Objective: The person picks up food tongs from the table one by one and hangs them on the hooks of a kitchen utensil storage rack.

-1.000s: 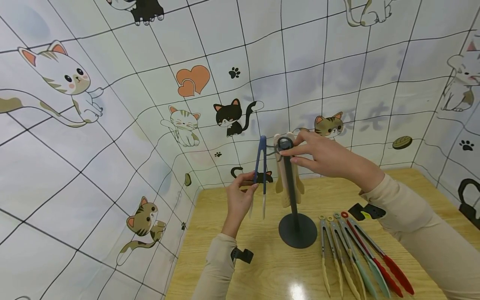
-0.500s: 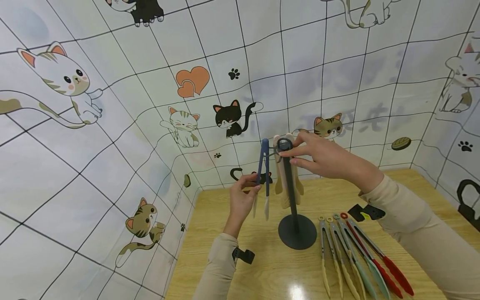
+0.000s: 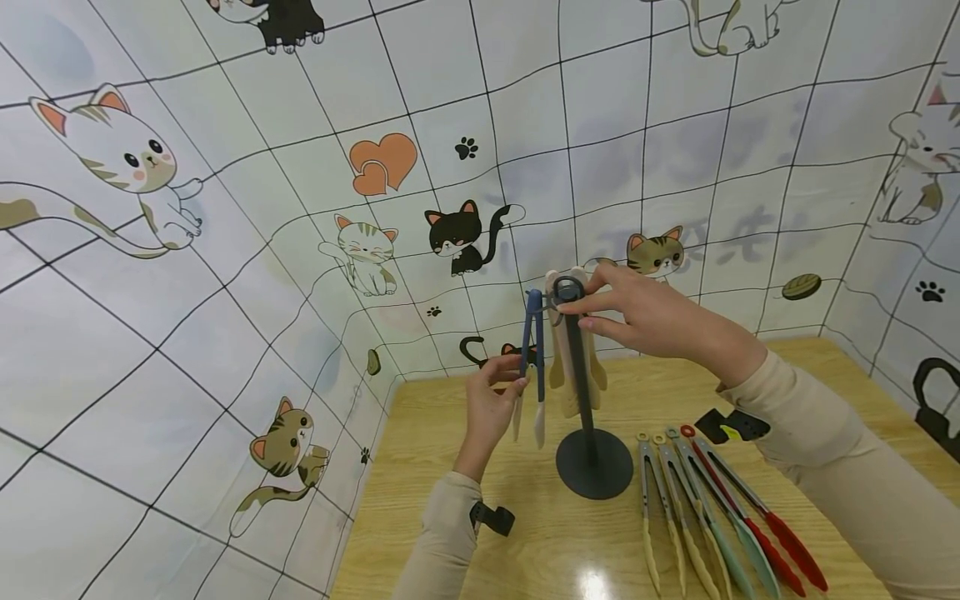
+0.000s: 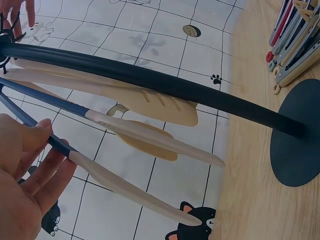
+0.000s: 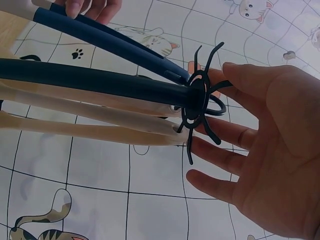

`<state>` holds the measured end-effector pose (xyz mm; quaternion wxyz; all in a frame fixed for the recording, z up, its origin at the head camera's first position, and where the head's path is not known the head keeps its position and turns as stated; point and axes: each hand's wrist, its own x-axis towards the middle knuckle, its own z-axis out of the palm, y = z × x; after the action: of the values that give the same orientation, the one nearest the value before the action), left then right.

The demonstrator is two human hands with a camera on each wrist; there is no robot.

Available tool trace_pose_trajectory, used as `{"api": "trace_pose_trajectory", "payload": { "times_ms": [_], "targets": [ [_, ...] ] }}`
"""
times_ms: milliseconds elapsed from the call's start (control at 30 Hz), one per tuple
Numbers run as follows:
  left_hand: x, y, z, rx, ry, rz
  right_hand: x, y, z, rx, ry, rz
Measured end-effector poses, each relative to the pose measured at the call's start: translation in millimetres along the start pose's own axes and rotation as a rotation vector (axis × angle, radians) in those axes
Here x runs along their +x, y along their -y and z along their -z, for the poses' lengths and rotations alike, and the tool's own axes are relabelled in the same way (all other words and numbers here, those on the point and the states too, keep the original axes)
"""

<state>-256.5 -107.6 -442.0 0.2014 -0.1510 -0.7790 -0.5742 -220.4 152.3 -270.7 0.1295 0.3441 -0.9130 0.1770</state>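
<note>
Your left hand [image 3: 491,408] pinches the blue tongs [image 3: 540,367], between the black stand [image 3: 581,379] and the left edge of the desk [image 3: 420,450], while your right hand [image 3: 652,312] grips the stand's top; hanging seems in hand, calling for secure seating before release.

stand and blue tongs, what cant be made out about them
Head view: part of the stand top, behind the right hand.
Head view: whether a hook runs through the blue tongs, too small.
Left wrist view: the tongs' joined end, cut off by the left edge.
Left wrist view: part of the base, cut off by the right edge.
Right wrist view: the tongs' tips, cut off at upper left.
</note>
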Motion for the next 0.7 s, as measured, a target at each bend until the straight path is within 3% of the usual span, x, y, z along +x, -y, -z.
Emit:
{"api": "trace_pose_trajectory", "payload": {
  "times_ms": [433, 700],
  "targets": [
    [-5.4, 3.1, -7.1, -0.051, 0.028, 0.003, 0.3, 0, 1, 0.021, 0.008, -0.011],
    [-9.4, 2.7, -14.2, -0.031, 0.018, 0.011, 0.2, 0, -1, 0.013, 0.002, -0.017]
  ]
}}
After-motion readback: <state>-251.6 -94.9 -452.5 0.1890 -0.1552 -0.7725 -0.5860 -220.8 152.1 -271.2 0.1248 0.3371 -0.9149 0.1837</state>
